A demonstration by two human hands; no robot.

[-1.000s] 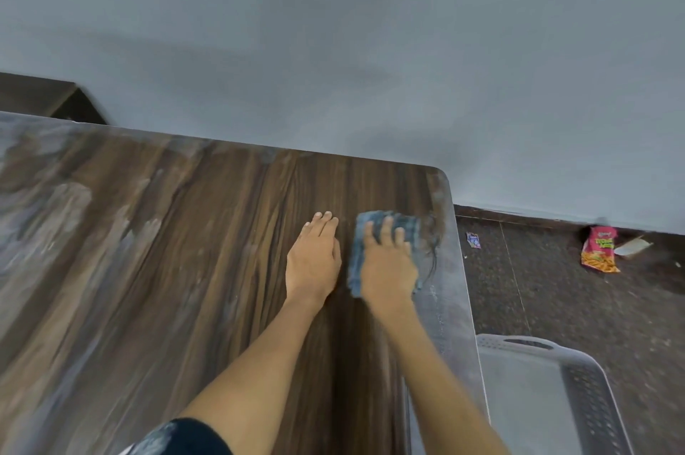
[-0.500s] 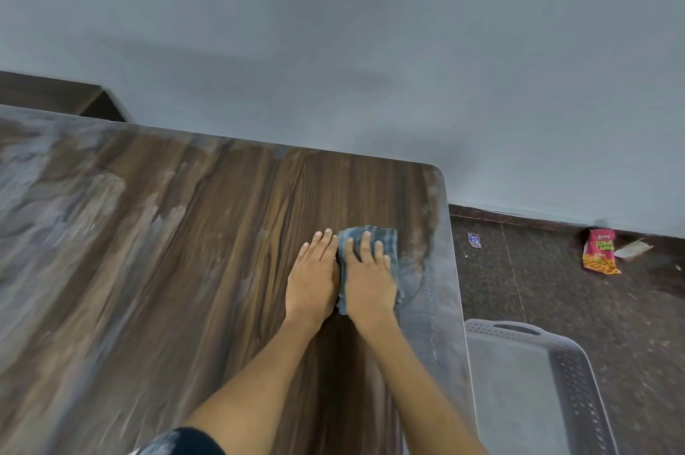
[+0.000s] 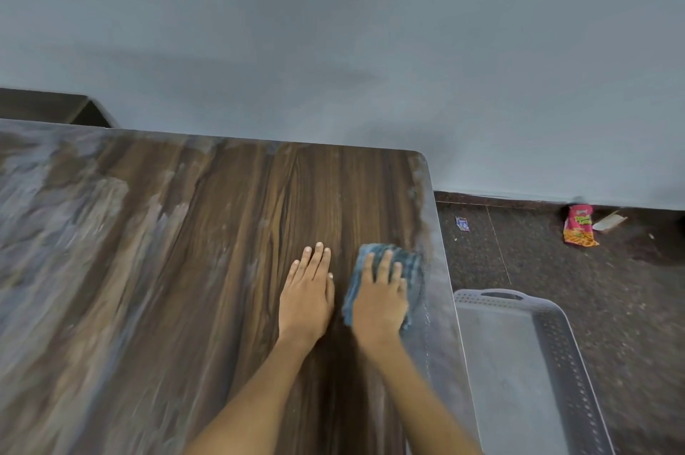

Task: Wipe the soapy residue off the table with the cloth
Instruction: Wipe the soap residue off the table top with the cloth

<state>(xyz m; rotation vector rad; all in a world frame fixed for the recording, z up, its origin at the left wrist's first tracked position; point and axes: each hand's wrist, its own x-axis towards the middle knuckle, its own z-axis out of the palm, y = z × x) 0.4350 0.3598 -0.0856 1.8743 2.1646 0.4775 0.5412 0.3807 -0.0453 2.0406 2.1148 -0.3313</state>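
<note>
Cloth (image 3: 402,261), blue and bunched, lies pressed flat under the right hand (image 3: 378,300) near the tabletop's (image 3: 222,269) right edge, at about four o'clock from the middle of the wood. That hand's fingers are spread straight over the fabric, pressing it down, not gripping it. The left hand (image 3: 307,297) rests just beside it at nine o'clock, palm down on bare wood, fingers straight and together, holding nothing.

Grey soapy film (image 3: 426,232) clings along the edge strip at one o'clock from the cloth, and broad smears (image 3: 44,217) cover the far left at ten o'clock.

With only a flat palm on it, the cloth could slip out or ride off the edge toward the grey basket (image 3: 519,362) on the floor. A soaked cloth may simply spread the film. The left palm could skid on wet wood.
</note>
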